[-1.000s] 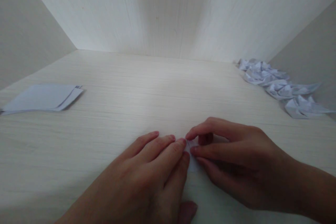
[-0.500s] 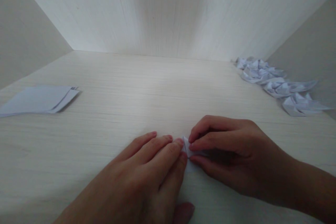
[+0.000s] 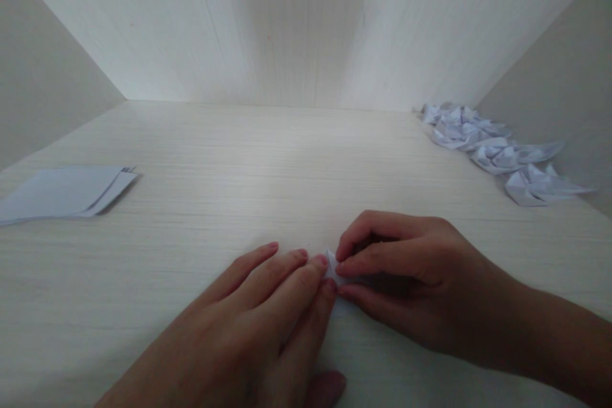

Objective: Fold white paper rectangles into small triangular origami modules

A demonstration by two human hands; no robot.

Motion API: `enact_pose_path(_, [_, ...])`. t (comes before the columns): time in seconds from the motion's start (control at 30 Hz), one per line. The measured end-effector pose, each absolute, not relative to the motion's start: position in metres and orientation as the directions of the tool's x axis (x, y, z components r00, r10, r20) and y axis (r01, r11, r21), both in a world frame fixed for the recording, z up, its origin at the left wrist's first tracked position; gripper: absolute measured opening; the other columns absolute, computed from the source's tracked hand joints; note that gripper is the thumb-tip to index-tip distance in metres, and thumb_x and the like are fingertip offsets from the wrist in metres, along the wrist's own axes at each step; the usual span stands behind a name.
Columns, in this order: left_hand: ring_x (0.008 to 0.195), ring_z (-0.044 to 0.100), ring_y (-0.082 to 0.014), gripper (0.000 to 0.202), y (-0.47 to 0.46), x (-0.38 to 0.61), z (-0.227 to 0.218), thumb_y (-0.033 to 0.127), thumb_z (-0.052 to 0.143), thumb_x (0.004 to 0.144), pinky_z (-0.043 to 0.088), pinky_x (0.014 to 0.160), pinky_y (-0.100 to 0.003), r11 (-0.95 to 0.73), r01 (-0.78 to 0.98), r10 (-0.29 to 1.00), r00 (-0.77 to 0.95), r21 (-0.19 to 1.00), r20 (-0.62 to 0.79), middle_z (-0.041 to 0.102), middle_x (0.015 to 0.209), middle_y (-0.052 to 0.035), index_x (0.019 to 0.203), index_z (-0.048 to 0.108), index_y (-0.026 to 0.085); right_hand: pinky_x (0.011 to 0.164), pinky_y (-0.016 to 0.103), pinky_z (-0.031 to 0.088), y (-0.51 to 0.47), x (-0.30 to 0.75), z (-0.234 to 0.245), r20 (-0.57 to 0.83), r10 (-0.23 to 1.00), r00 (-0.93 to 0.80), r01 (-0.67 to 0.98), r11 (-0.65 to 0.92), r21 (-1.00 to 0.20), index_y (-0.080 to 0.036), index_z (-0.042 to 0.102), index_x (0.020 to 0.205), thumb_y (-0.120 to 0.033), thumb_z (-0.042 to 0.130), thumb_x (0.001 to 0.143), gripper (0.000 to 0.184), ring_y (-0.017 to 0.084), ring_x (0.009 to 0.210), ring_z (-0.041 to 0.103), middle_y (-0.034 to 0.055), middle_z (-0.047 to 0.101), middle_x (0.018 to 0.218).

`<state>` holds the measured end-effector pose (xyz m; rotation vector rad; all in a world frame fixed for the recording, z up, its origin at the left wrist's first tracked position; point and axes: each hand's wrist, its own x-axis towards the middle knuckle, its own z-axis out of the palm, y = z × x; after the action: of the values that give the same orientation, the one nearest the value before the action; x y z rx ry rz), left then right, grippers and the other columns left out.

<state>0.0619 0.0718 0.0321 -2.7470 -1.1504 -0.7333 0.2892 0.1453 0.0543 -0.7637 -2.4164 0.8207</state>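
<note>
A small piece of folded white paper (image 3: 331,261) lies on the table between my hands, with a pointed corner and a crease line showing. My right hand (image 3: 406,268) pinches its right side, fingertips above and thumb below. Stretched flat from the left, the fingers of my left hand (image 3: 258,312) rest their tips on the paper's left side. The left thumb stays lower down, apart from the paper. Much of the paper is hidden under the fingers of both hands.
A stack of white paper sheets (image 3: 62,191) lies at the left. Several folded white paper pieces (image 3: 492,146) form a slanting row at the right, near the side wall (image 3: 568,70). A pale back wall (image 3: 296,25) closes off the far side of the table (image 3: 215,153).
The view has shifted slightly, so the hands and paper appear a little further left. The hands' hold on the folded paper looks much the same.
</note>
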Motion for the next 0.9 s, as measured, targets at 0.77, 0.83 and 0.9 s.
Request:
enact_pose_path(0.77, [0.106, 0.074, -0.0246, 0.027, 0.0746, 0.0644, 0.0359, 0.021, 0.055, 0.096, 0.06, 0.099, -0.039, -0.719, 0.692, 0.651, 0.635, 0.069, 0.416, 0.078, 0.116, -0.0079, 0.118, 0.068, 0.014, 0.081, 0.032, 0.057, 0.1429, 0.2891, 0.0578, 0.327, 0.473, -0.818, 0.302, 0.837, -0.456, -0.017, 0.075, 0.099, -0.023, 0.069, 0.096, 0.009, 0.017, 0.087, 0.069, 0.0045, 0.079, 0.096])
enact_pose_path(0.83, [0.106, 0.074, -0.025, 0.027, 0.0738, 0.0658, 0.0344, 0.018, 0.053, 0.095, 0.059, 0.1, -0.041, -0.719, 0.692, 0.651, 0.64, 0.061, 0.409, 0.078, 0.116, -0.0071, 0.117, 0.068, 0.014, 0.078, 0.035, 0.055, 0.1417, 0.2888, 0.0594, 0.308, 0.439, -0.844, 0.315, 0.87, -0.379, -0.016, 0.075, 0.098, -0.02, 0.066, 0.096, 0.009, 0.018, 0.082, 0.066, 0.004, 0.078, 0.09])
enact_pose_path(0.9, [0.108, 0.073, -0.0263, 0.028, 0.072, 0.0671, 0.0336, 0.018, 0.052, 0.095, 0.058, 0.102, -0.044, -0.719, 0.692, 0.654, 0.648, 0.056, 0.392, 0.078, 0.117, -0.0074, 0.117, 0.069, 0.014, 0.075, 0.037, 0.051, 0.1403, 0.288, 0.061, 0.285, 0.429, -0.857, 0.336, 0.885, -0.323, -0.015, 0.074, 0.095, -0.019, 0.066, 0.093, 0.009, 0.019, 0.078, 0.063, 0.0035, 0.076, 0.084])
